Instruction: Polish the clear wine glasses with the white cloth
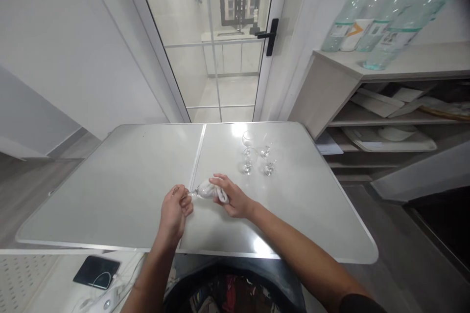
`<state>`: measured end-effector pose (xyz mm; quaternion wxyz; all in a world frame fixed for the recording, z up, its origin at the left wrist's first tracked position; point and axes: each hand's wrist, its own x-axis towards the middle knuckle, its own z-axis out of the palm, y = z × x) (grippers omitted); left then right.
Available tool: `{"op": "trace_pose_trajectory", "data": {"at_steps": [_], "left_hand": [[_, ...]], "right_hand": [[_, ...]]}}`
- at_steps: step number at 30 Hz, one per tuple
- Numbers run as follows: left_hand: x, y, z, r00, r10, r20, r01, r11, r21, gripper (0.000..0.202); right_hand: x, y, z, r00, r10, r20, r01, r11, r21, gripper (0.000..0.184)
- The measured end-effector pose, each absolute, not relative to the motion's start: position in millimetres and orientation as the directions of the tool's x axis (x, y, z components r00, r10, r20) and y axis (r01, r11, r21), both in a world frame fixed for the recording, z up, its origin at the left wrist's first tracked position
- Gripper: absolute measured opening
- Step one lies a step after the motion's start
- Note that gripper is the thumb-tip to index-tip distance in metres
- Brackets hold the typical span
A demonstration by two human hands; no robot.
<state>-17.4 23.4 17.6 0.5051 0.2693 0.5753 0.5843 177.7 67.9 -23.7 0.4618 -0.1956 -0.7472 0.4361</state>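
A clear stemmed glass (203,190) lies sideways in the air above the table's front half, its foot to the left and its bowl to the right. My left hand (175,209) is closed round the foot and stem. At the bowl end, my right hand (232,196) grips a white cloth (221,194), part of which appears tucked inside the bowl. Several more clear stemmed glasses (269,168) stand grouped on the table (128,186), beyond my right hand.
Plastic bottles (385,41) with green caps stand on a shelf unit (336,73) at the right. A glazed door (220,49) with a black handle (270,36) is behind the table. At lower left are a dark tablet (96,272) and a power strip (108,301). A dark container of clothes (231,293) sits below me.
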Motion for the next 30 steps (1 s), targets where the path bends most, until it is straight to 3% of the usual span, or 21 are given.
{"op": "trace_pose_trajectory", "data": {"at_steps": [3,6,10,12,14,17,19,21,24,27,29,30], "left_hand": [[-20,25,24,-0.378,0.91,-0.174,-0.174,0.114,0.978,0.034],[-24,23,28,-0.379,0.918,0.117,0.162,-0.059,0.985,0.025],[-24,19,24,-0.186,0.904,0.385,0.45,-0.27,0.851,0.02],[-21,19,19,-0.223,0.895,0.386,0.443,-0.26,0.858,0.021],[-20,21,13,-0.371,0.893,0.256,0.291,-0.15,0.945,0.022],[-21,28,7,-0.432,0.891,-0.141,-0.106,0.105,0.989,0.029],[-24,31,8,-0.373,0.882,-0.288,-0.241,0.208,0.948,0.035],[-26,31,10,-0.366,0.899,-0.24,-0.211,0.171,0.962,0.036],[-23,24,14,-0.375,0.925,0.067,0.074,-0.042,0.996,0.028],[-17,17,13,-0.34,0.879,0.333,0.355,-0.208,0.912,0.023],[-13,16,8,-0.399,0.851,0.342,0.369,-0.192,0.909,0.022],[-12,18,5,-0.45,0.849,0.276,0.31,-0.141,0.94,0.023]], "right_hand": [[176,67,-24,-0.449,0.755,0.478,-0.107,0.486,-0.867,0.048],[172,67,-18,-0.349,0.905,0.243,-0.245,0.161,-0.956,0.053],[167,71,-13,-0.305,0.952,-0.022,-0.472,-0.171,-0.865,0.065],[167,71,-14,-0.319,0.946,-0.051,-0.489,-0.211,-0.846,0.066],[170,70,-16,-0.359,0.933,0.024,-0.42,-0.138,-0.897,0.068],[175,66,-19,-0.418,0.869,0.265,-0.211,0.19,-0.959,0.066],[177,64,-20,-0.45,0.813,0.37,-0.109,0.361,-0.926,0.058],[175,64,-20,-0.419,0.833,0.36,-0.101,0.352,-0.931,0.053],[168,66,-19,-0.312,0.936,0.162,-0.262,0.079,-0.962,0.058],[163,70,-19,-0.305,0.951,-0.041,-0.439,-0.179,-0.88,0.066],[163,71,-19,-0.335,0.94,-0.064,-0.457,-0.221,-0.861,0.068],[165,71,-19,-0.357,0.934,-0.033,-0.43,-0.196,-0.881,0.067]]}}
